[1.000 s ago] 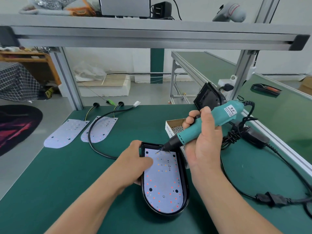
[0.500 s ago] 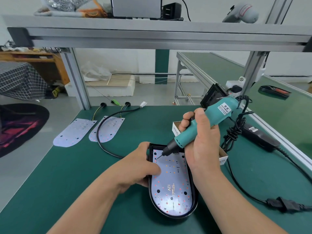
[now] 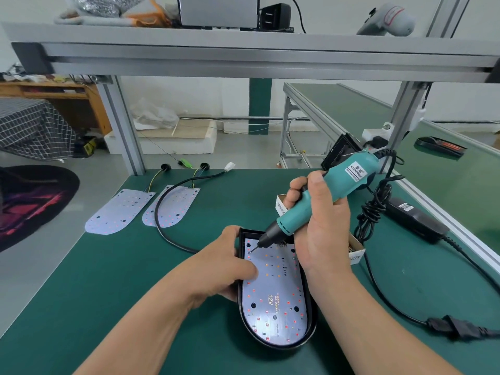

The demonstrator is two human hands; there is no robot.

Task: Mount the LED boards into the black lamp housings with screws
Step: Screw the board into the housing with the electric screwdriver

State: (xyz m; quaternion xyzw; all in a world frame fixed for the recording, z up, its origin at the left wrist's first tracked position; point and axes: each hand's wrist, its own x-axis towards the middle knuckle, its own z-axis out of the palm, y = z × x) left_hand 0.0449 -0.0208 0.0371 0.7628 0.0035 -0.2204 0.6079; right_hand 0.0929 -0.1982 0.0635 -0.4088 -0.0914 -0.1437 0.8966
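Head view, looking down on a green-matted workbench [image 3: 108,293]. Black oval plastic lamp housing [image 3: 313,324] lies flat at centre, a white round-ended LED board [image 3: 273,293] seated inside it, printed side up. Left hand [image 3: 230,269] grasps the housing's left rim, fingers curled round the edge, thumb pressed on the board. Right hand [image 3: 322,228] clenched round a teal electric screwdriver [image 3: 319,201], which is tilted down to the left with its bit tip touching the board's far left corner. Small cardboard screw box [image 3: 357,253] sits just behind the right hand, partly hidden. Far left, outer spare LED board [image 3: 119,209] and inner spare LED board [image 3: 171,205] lie side by side, wires attached. Black power brick [image 3: 414,220] lies right, well apart.
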